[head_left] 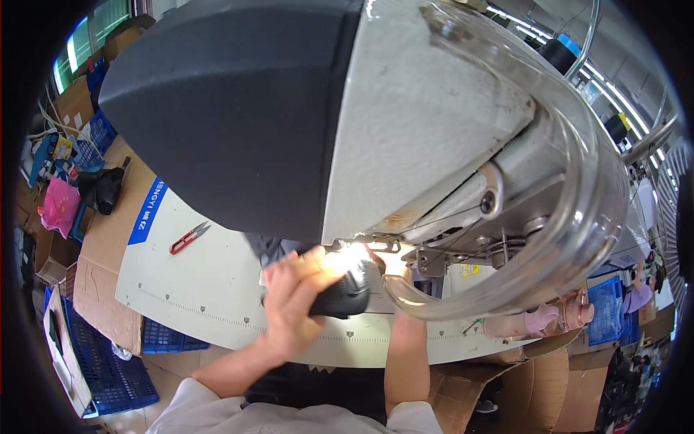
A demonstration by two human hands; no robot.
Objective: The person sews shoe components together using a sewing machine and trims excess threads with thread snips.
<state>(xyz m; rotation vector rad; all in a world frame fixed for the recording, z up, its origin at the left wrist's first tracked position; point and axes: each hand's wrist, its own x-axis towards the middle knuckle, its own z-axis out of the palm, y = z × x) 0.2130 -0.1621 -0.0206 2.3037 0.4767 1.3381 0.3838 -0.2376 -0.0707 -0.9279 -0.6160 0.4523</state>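
Observation:
My left hand has its fingers bent over the left edge of a black, padded-looking piece, gripping it under the sewing machine. The hand is slightly blurred. A bright lamp glow washes out the spot by the needle. On the piece's right side, my right hand reaches up behind a clear curved plastic guard; its fingers are mostly hidden by the guard and the glare. Darker fabric of the same piece or another shows beyond my left fingers.
Red-handled thread snips lie on the pale table, left of the machine. A pink bottle lies at the right edge. Blue crates and cardboard boxes stand below. A black bag and pink bag sit far left.

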